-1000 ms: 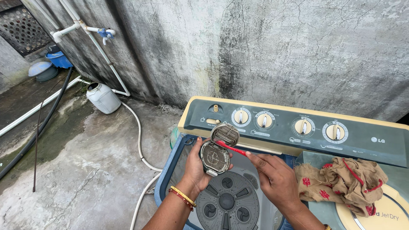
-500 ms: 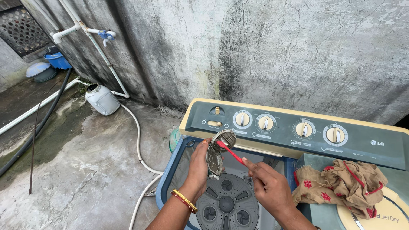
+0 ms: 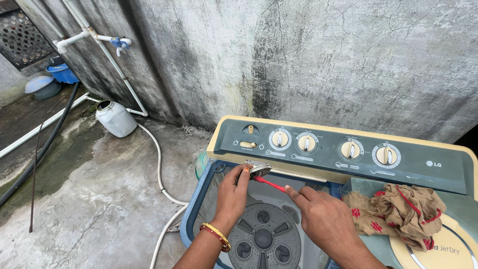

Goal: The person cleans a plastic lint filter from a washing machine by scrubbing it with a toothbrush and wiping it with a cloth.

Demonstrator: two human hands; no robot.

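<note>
1. The left hand (image 3: pixel 233 192) is closed around a small grey filter piece (image 3: pixel 259 169). Only the top edge of the piece shows, just above the fingers.
2. The left hand has gold and red bangles (image 3: pixel 215 235) on its wrist.
3. The right hand (image 3: pixel 321 214) pinches a red toothbrush (image 3: pixel 269 183) between thumb and fingers. The brush tip touches the filter piece.
4. Both hands are above the open tub (image 3: pixel 263 238) of a washing machine (image 3: pixel 343 149). The tub has a grey round wheel at the bottom.
5. Just behind the hands is the dark panel with four round knobs (image 3: pixel 306 143).
6. On the right, a brown cloth with red spots (image 3: pixel 401 208) lies on the machine's lid.
7. Far to the left, a white jug (image 3: pixel 115 118) stands on the wet ground by the wall.
8. A white hose (image 3: pixel 160 169) runs along the ground from the jug toward the machine.
9. High on the far left, a white pipe has a blue tap (image 3: pixel 119 43).
</note>
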